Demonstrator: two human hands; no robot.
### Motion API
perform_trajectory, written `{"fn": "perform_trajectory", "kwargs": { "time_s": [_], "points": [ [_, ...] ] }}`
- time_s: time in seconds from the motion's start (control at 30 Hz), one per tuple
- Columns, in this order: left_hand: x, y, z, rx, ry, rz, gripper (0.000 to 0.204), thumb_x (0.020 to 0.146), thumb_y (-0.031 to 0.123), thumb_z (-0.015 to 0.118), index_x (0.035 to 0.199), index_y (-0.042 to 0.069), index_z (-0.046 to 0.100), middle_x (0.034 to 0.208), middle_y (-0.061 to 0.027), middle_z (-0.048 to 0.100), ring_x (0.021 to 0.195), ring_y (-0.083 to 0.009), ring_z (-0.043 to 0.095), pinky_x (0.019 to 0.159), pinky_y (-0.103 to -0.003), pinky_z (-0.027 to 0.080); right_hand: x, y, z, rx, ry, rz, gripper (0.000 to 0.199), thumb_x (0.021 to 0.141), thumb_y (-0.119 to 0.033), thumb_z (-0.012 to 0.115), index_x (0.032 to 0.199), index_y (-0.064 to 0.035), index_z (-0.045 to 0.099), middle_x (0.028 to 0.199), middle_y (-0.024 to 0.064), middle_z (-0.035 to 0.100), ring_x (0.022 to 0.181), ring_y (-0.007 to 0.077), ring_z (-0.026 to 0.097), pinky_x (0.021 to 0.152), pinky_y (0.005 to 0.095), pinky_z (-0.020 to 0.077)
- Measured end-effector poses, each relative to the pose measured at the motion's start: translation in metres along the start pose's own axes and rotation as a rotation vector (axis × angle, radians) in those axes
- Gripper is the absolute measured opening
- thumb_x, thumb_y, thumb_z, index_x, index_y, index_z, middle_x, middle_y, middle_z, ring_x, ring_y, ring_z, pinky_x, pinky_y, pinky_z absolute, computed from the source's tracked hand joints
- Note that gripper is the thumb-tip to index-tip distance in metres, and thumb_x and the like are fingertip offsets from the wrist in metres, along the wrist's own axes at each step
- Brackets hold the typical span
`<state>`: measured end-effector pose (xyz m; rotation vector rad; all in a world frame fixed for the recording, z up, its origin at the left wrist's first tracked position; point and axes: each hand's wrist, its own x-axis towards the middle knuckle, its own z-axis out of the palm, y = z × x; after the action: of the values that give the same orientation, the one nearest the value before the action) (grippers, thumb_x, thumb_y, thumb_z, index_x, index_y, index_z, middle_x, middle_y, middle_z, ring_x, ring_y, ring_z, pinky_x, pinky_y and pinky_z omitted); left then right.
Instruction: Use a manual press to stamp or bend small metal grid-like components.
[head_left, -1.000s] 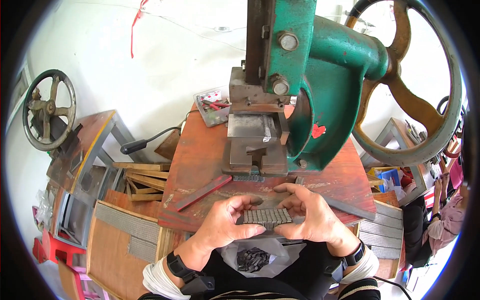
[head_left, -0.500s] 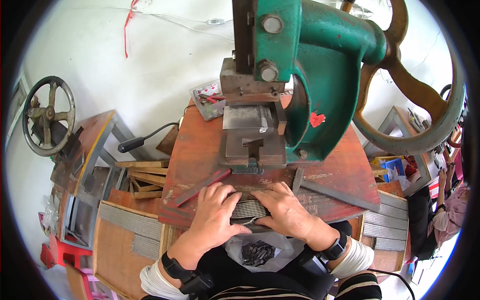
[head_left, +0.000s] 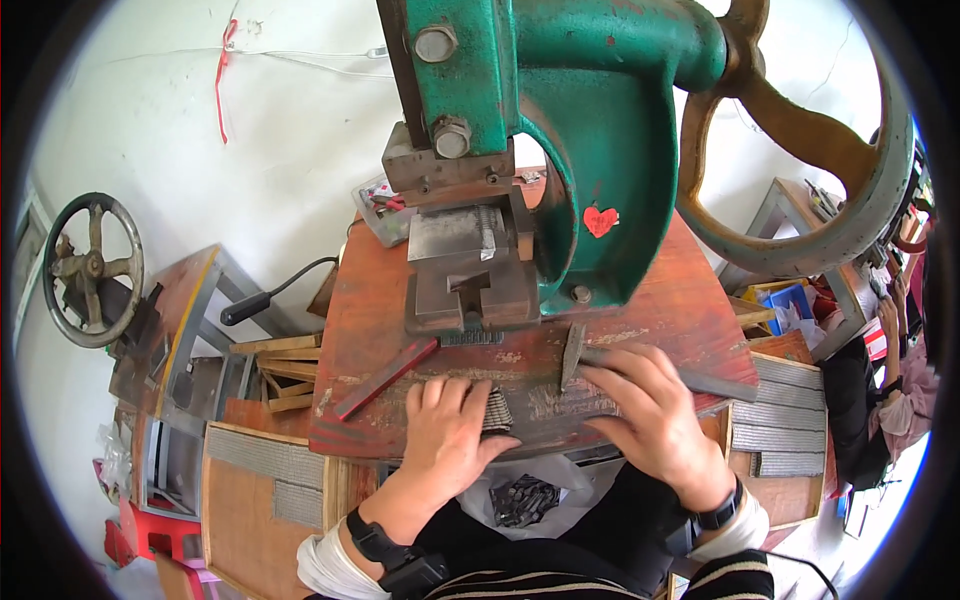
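Note:
My left hand (head_left: 440,440) rests at the table's near edge, its fingers and thumb curled round a small stack of thin, ridged grey metal strips (head_left: 497,411). Part of the stack is hidden under that hand. To its right, my right hand (head_left: 655,415) hovers over the handle of a hammer (head_left: 572,358), fingers extended and thumb apart. The hammer lies on the table with its head to the left; the hand covers part of its handle. A red bar-shaped tool (head_left: 385,380) lies left of the stack.
A green hand press (head_left: 620,130) with a large wheel (head_left: 850,235) stands behind my hands, its steel die block (head_left: 470,295) on the wooden table (head_left: 680,290). Trays of grey strips (head_left: 265,470) flank the table. A bag of dark metal pieces (head_left: 525,500) hangs below. Another person's sleeve (head_left: 900,425) shows at right.
My right hand has left the stack and moved right to the hammer's handle. The left hand stays on the stack. The whole view has shifted, with the press farther left.

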<state>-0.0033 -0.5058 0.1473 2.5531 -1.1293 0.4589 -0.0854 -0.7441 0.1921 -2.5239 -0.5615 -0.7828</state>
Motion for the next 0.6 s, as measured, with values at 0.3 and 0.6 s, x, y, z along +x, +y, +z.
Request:
{"fn": "perform_trajectory", "kwargs": {
  "time_s": [0.3,0.6],
  "points": [
    [-0.013,-0.009,-0.012,-1.672,0.270,-0.611,0.064,0.087,0.060,0.064,0.104,-0.001,0.059,0.088,-0.0093,0.058,0.079,-0.0250,0.055,0.073,-0.037,0.045,-0.156,-0.014,0.072,0.226,-0.081,0.222,0.031,0.068,-0.006,0.079,0.098,-0.0067,0.070,0.096,0.0112,0.065,0.086,0.0304,0.066,0.073,0.0382,0.0562],
    [-0.042,-0.016,-0.031,-2.368,0.208,-0.622,0.073,0.092,0.073,0.039,0.102,0.005,0.062,0.082,-0.0049,0.050,0.074,-0.0206,0.045,0.067,-0.035,0.039,-0.212,0.028,0.137,0.262,-0.547,0.400,0.035,0.075,-0.022,0.077,0.107,-0.0083,0.069,0.096,0.0156,0.068,0.090,0.0355,0.066,0.078,0.0429,0.0548]
  ]
}}
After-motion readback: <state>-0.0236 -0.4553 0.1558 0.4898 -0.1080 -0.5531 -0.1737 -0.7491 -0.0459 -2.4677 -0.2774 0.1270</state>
